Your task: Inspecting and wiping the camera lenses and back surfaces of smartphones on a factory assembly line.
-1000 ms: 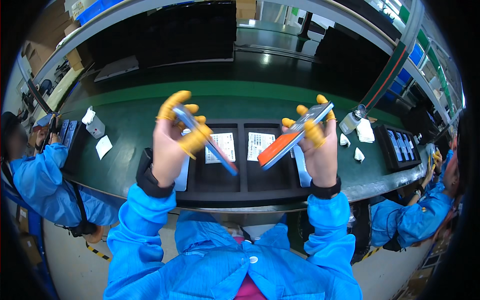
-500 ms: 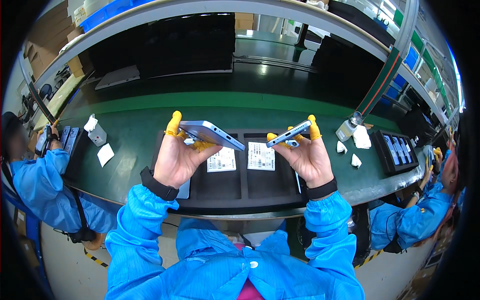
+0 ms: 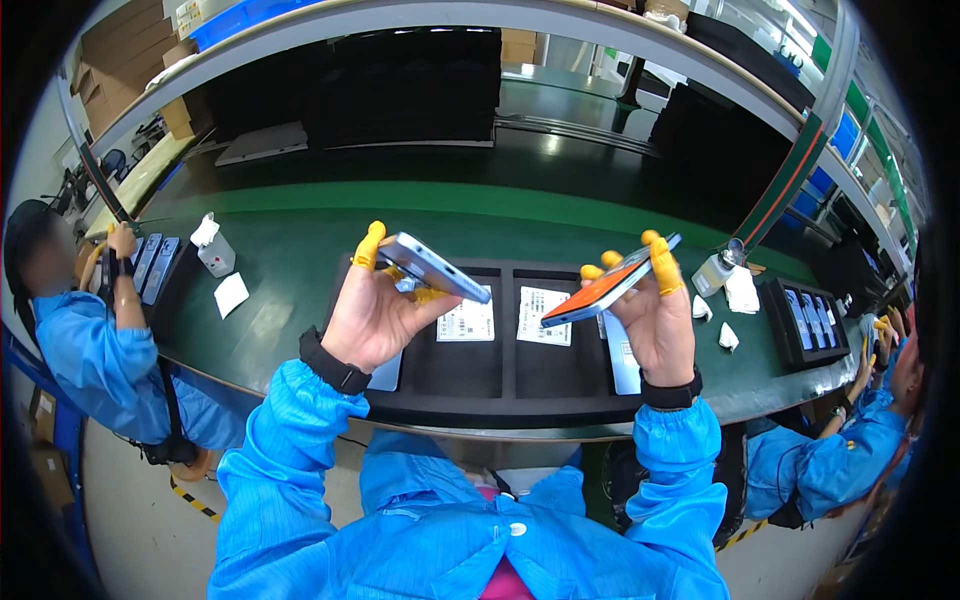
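My left hand (image 3: 372, 315) is closed around a blue-grey smartphone (image 3: 437, 268), which is tilted with its port edge toward me. In my right hand (image 3: 655, 330) is a second smartphone (image 3: 598, 297), gripped by its edges, with an orange display turned partly up. Yellow finger cots cover several fingertips of both hands. Below them lies a black foam tray (image 3: 507, 385) with compartments. Two white printed labels or cards (image 3: 545, 316) are in its middle compartments. Light-blue phones sit at its sides, one a blue phone (image 3: 624, 360) beneath my right hand, partly hidden.
White bottles flank the tray: a left bottle (image 3: 214, 250) and a right bottle (image 3: 714, 272). Near them lie white wipes (image 3: 231, 293). A black tray of phones (image 3: 808, 320) stands at the right. Co-workers in blue (image 3: 95, 340) sit on both sides. A shelf (image 3: 470, 15) spans above.
The phone in my right hand has turned from its edge to show an orange display. My left-hand phone has rotated slightly. The whole view has shifted a little to the right.
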The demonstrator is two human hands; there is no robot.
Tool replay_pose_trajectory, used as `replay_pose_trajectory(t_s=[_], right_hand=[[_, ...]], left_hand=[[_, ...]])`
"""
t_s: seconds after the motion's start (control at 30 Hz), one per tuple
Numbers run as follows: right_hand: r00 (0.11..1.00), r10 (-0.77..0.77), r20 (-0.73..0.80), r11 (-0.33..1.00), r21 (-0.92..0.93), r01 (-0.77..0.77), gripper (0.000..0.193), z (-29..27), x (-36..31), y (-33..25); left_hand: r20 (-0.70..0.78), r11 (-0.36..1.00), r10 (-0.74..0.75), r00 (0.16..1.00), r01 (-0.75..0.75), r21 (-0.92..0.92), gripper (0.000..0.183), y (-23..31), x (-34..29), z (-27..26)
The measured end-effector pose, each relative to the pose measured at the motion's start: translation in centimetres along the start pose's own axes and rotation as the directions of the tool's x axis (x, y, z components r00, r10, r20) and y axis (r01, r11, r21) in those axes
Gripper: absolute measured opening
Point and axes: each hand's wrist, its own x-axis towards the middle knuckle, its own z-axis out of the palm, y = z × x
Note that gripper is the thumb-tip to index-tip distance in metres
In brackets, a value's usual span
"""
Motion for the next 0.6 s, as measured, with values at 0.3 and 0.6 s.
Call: replay_pose_trajectory(t_s=[0.3,0.6], right_hand=[[0.725,-0.437,0.532,-0.187,-0.842,0.505,0.085,2.6,2.6,1.9],[0.966,0.158,0.205,-0.4,-0.881,0.252,0.08,3.6,1.7,5.1]], left_hand=[[0.559,-0.618,0.422,0.714,-0.224,0.753,0.071,-2.6,1.5,3.0],[0.301,-0.838,0.267,0.915,0.066,0.542,0.073,-5.3,5.1,1.6]])
